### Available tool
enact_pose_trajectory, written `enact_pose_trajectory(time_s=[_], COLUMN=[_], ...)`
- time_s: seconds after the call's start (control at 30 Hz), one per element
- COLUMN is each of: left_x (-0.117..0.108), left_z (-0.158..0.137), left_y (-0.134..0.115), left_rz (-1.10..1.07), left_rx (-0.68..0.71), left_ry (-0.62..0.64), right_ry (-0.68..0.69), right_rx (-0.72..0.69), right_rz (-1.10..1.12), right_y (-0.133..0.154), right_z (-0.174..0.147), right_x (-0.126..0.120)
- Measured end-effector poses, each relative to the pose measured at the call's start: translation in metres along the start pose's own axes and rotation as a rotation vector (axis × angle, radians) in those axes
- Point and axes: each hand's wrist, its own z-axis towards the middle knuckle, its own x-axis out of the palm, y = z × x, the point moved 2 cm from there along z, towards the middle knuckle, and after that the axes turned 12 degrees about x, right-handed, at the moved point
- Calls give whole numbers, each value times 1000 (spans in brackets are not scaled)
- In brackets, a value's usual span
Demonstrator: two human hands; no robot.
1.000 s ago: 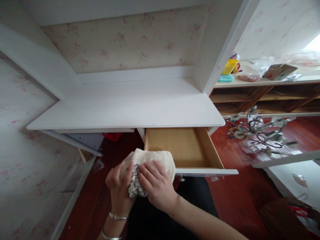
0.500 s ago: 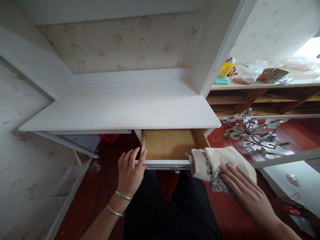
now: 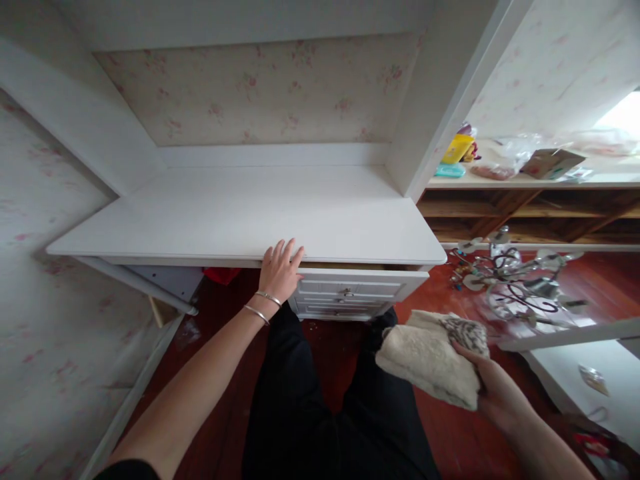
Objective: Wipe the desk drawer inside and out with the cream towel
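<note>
My left hand [image 3: 281,270] is at the left end of the top drawer [image 3: 365,285]. Its fingers lie stretched over the front edge of the white desk [image 3: 240,220] and it holds nothing. Only a narrow gap shows above that drawer front, so it stands slightly out from the desk. A round knob [image 3: 349,293] sits at the middle of the front. In my right hand [image 3: 493,383] is a folded cream towel [image 3: 427,363] with a grey patterned band, gripped at its right side and held above my knee, apart from the desk.
A metal chandelier [image 3: 520,273] lies on the red wooden floor [image 3: 320,360] to the right. Behind it, a low shelf unit [image 3: 500,207] carries plastic bags, a cardboard box [image 3: 553,163] and a yellow container [image 3: 457,149]. A white panel [image 3: 575,373] lies at the lower right.
The top drawer has slid inward from well out to nearly closed, and my left hand has moved forward with it. My right hand has drawn the towel back from the drawer front and turned it.
</note>
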Motion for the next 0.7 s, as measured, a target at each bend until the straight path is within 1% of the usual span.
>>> enact_pose_trajectory(time_s=[0.07,0.1,0.2,0.3,0.37,0.43,0.5,0.57,0.63,0.7], left_x=[8,12,17,16,15,17,20,26,32,37], left_z=[11,16,24,28,31,35,38,38,38,37], left_y=[7,10,14,22,34,53,75,94,106,109], left_rz=[-8,-17,-44,-52,-87,-148,-181,-165,-138,-127], left_rx=[13,19,42,68,100,121,75,-26,-103,-128], left_ry=[-3,-2,14,28,51,75,84,71,43,15], right_ry=[65,75,64,44,28,22,27,36,40,43], right_rx=[117,133,129,128,117,74,24,-13,-44,-64], right_rz=[143,204,359,501,580,617,627,631,631,618], right_y=[7,11,24,37,45,53,60,67,74,80], right_z=[11,17,41,70,89,106,120,130,137,142], right_x=[22,33,62,86,100,113,125,136,146,153])
